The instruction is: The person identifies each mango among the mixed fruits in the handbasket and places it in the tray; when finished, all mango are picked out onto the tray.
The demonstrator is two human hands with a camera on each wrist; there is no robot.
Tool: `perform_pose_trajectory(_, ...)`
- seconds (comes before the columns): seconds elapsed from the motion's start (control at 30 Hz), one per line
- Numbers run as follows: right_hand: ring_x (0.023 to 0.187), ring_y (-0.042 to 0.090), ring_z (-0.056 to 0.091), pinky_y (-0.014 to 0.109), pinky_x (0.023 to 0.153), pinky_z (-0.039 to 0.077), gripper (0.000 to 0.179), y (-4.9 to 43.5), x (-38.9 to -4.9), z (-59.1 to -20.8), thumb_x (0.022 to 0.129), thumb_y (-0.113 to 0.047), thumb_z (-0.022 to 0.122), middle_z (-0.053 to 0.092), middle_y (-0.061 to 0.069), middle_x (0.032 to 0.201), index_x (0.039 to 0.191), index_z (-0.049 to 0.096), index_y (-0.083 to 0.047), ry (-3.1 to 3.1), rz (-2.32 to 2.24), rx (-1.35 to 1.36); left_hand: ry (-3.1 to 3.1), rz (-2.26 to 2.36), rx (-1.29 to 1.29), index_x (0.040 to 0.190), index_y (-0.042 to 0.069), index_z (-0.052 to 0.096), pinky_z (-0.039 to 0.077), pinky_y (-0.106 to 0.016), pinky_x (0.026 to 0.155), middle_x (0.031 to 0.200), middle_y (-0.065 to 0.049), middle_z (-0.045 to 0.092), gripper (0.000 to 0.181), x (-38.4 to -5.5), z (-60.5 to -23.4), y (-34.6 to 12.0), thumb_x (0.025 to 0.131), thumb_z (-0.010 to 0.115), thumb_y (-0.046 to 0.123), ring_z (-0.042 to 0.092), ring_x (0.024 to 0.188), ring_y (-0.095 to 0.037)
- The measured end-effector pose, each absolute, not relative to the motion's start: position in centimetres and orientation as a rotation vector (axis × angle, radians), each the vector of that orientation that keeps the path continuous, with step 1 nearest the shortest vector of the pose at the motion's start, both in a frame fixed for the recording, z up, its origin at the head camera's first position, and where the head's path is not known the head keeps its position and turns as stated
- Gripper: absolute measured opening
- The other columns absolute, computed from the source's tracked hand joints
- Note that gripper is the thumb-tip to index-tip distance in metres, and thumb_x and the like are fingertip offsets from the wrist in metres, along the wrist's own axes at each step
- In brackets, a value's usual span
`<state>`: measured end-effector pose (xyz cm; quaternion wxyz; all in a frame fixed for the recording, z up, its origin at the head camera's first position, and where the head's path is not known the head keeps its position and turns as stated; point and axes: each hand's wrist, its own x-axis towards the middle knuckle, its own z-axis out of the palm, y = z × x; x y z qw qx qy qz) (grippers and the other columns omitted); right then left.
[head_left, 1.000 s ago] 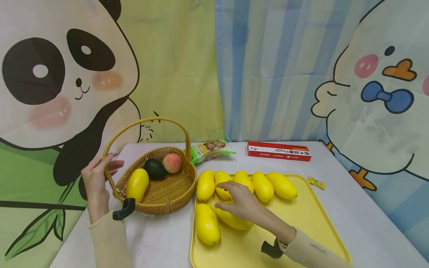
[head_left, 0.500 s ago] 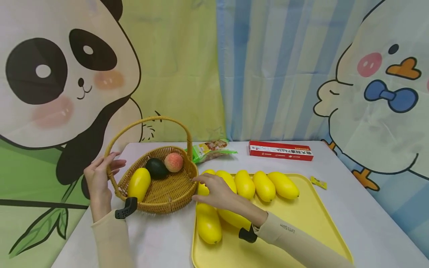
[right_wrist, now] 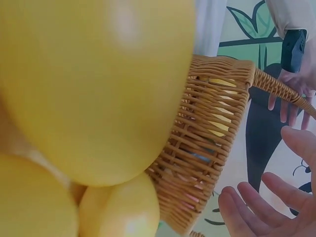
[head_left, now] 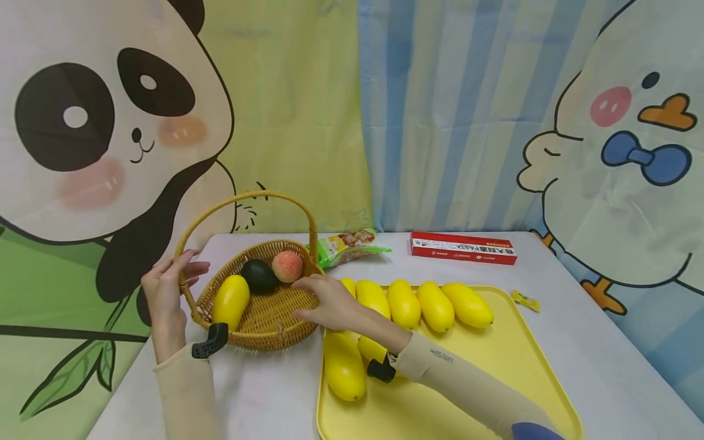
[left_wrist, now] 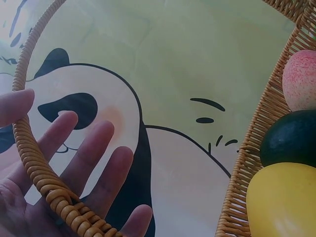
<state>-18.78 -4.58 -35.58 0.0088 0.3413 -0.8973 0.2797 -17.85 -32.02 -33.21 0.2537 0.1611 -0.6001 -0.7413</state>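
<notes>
A wicker basket (head_left: 275, 318) with a tall arched handle stands on the left of the table. Inside lie a long yellow fruit (head_left: 231, 299), a dark green oval fruit (head_left: 258, 276) and a peach (head_left: 288, 266). My left hand (head_left: 167, 287) is at the handle's left side. In the left wrist view the handle (left_wrist: 37, 163) crosses its palm, with the thumb over it and the fingers spread loosely. Reaching over the basket's right rim, my right hand (head_left: 332, 302) has its fingers extended and holds nothing. The right wrist view shows its fingers (right_wrist: 264, 210) apart.
A yellow tray (head_left: 456, 385) to the right bears several long yellow fruits (head_left: 404, 305); my right forearm passes over it. Behind are a green snack bag (head_left: 346, 244) and a red pasta box (head_left: 464, 247). A small yellow packet (head_left: 526, 300) lies right of the tray.
My right hand has moved left, from above the yellow fruits on the tray to over the basket's right rim. The left hand has stayed at the handle.
</notes>
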Motion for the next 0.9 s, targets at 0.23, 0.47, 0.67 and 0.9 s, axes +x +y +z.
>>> perform_pose_trajectory(0.23,0.111,0.015,0.059,0.027,0.094,0.046,0.05,-6.3,-19.9,-35.8,0.085,-0.032,0.074,0.064,0.004,0.124,0.127,0.061,-0.01,-2.776,0.838,1.106,-1.629,-2.016,0.438,0.095,0.008,0.074,0.044,-0.032,0.077,0.069,0.001,0.072,0.026,-17.9,-33.2,-32.0,0.087,0.07,0.033,0.069,0.067,-0.013)
perform_pose_trajectory(0.47,0.114,0.015,0.059,0.027,0.095,0.047,0.05,-8.0,-20.7,-35.6,0.085,-0.035,0.073,0.063,0.003,0.127,0.128,0.061,-0.012,-2.785,0.739,1.147,-1.635,-2.013,0.445,0.095,0.009,0.074,0.044,-0.031,0.077,0.069,0.002,0.072,0.026,-17.8,-33.1,-32.0,0.088,0.07,0.033,0.069,0.068,-0.012)
perform_pose_trajectory(0.67,0.116,0.015,0.059,0.023,0.09,0.049,0.051,-9.4,-21.3,-35.5,0.085,-0.034,0.073,0.063,0.003,0.126,0.129,0.06,-0.012,-2.807,0.721,1.169,-1.65,-2.001,0.435,0.093,0.01,0.074,0.043,-0.032,0.077,0.068,0.003,0.072,0.024,-17.7,-33.2,-32.0,0.089,0.068,0.033,0.069,0.068,-0.012)
perform_pose_trajectory(0.9,0.108,0.016,0.062,0.017,0.078,0.05,0.051,-10.9,-21.4,-35.3,0.085,-0.033,0.073,0.063,0.005,0.123,0.128,0.06,-0.012,-2.819,0.716,1.185,-1.646,-2.009,0.437,0.091,0.011,0.075,0.043,-0.031,0.076,0.068,0.003,0.072,0.022,-17.8,-33.2,-32.0,0.089,0.068,0.032,0.069,0.067,-0.012)
